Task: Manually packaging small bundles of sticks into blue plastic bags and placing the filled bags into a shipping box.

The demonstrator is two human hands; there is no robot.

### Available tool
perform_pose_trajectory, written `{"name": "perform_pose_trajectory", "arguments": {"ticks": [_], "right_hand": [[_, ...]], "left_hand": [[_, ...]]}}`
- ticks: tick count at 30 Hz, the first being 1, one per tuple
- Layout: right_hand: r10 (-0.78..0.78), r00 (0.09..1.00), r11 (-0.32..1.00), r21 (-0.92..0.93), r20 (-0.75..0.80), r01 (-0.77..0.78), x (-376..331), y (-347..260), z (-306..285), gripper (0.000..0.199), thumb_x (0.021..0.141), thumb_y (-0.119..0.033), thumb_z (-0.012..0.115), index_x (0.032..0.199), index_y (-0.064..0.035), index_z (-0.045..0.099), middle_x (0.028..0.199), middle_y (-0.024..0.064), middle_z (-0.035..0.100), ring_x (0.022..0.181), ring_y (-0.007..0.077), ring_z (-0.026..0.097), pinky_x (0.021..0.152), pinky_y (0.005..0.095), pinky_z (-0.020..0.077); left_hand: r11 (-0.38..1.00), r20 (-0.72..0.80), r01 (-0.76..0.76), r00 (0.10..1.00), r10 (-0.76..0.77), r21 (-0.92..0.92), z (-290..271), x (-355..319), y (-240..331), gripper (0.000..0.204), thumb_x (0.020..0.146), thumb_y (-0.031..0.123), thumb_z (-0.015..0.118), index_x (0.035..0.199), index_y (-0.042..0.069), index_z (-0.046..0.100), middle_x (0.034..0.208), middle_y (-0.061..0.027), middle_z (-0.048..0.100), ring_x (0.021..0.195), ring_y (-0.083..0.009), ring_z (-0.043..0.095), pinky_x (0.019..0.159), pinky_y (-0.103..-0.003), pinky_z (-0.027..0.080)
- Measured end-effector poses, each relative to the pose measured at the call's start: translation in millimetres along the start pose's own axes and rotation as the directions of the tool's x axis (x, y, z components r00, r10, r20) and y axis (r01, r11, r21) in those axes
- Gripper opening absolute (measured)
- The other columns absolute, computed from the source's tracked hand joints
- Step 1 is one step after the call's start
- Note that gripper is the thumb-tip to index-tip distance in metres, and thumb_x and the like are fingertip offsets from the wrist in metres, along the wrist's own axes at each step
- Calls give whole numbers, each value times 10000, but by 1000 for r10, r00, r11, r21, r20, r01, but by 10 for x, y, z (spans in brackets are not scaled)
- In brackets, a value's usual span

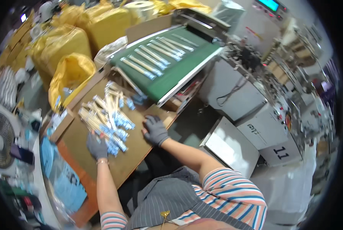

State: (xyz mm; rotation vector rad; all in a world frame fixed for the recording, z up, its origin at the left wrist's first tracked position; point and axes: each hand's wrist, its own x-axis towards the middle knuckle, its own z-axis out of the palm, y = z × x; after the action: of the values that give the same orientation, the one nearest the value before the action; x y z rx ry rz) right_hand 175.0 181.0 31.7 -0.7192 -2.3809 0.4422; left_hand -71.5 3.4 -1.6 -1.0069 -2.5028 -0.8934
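Note:
A loose pile of slim wrapped chopsticks (109, 115), pale wood with blue printed ends, lies on the brown cardboard-topped table (131, 163). My left hand (97, 146), in a grey glove with bare fingertips, rests against the pile's near left edge. Its fingers reach forward onto the packets, and I see none gripped. To the right of the pile, my right hand (155, 131), gloved the same way, lies by the table's right edge with its fingers apart and nothing in them. Beyond, several more wrapped chopsticks lie in a row on a green conveyor belt (179, 71).
An open yellow bag (70, 76) stands at the table's far left corner, with large yellow sacks (106, 28) behind. Machine cabinets (236, 88) rise at the right. A fan (0, 142) and blue plastic packaging (66, 180) are at the left.

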Motion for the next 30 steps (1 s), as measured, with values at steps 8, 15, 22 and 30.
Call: {"name": "perform_pose_trajectory", "arguments": {"ticks": [8, 15, 22, 30], "right_hand": [[-14, 1000, 1000, 11, -19, 14, 40, -25, -43, 357, 799, -238, 619, 1100, -53, 565, 1199, 175, 537, 1122, 375, 490, 955, 464, 407], [-351, 924, 869, 317, -149, 381, 303, -136, -499, 370, 768, -49, 671, 1123, -23, 573, 1196, 180, 569, 1091, 385, 561, 960, 454, 439], [67, 972, 953, -274, -226, -129, 2552, 1353, -1077, 583, 911, -443, 566, 1257, 25, 527, 1270, 249, 551, 1203, 386, 508, 1014, 421, 390], [266, 943, 958, -159, 198, -237, 3053, 1720, -706, 726, 876, -643, 480, 1317, -69, 532, 1256, 238, 567, 1151, 381, 559, 951, 391, 441]], "left_hand": [[997, -55, -73, 996, 75, 25, -40, 13, 61, 609, 851, 433, 641, 1245, -18, 531, 1274, -231, 546, 1206, -371, 489, 1038, -434, 353], [995, -50, -55, 997, 59, 79, -81, -36, 50, 545, 850, 355, 673, 1231, -16, 552, 1257, -235, 559, 1166, -381, 522, 1019, -422, 382], [999, -8, -6, 1000, 6, 45, -182, 26, 133, 596, 847, 393, 657, 1278, 3, 528, 1290, -222, 535, 1192, -375, 498, 1034, -424, 364], [999, -5, 37, 999, -37, 39, -237, 23, 149, 628, 834, 449, 656, 1253, -5, 542, 1278, -220, 548, 1177, -362, 514, 1022, -429, 371]]}}
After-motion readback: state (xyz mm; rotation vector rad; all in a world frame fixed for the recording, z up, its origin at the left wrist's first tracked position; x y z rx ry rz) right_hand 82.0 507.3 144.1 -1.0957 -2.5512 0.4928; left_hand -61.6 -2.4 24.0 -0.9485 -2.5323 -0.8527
